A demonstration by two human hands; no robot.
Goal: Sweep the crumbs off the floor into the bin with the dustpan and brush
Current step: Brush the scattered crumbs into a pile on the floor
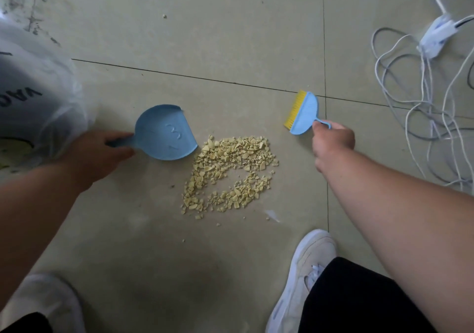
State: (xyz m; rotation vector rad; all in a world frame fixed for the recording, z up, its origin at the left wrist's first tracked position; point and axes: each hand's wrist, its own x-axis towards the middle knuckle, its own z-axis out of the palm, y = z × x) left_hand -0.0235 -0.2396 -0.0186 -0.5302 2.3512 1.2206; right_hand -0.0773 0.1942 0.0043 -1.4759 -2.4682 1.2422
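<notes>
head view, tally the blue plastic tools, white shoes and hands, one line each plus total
blue plastic tools: 2, the round dustpan and the yellow-bristled brush
white shoes: 2
hands: 2, left hand, right hand
total: 6

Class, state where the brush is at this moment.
In the head view the brush is right of centre, gripped by the right hand, beyond the crumbs.

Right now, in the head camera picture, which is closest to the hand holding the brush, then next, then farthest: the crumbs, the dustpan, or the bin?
From the right hand:
1. Crumbs, just to its left on the floor.
2. Dustpan, beyond the crumbs, held by the left hand.
3. Bin, far left edge.
</notes>
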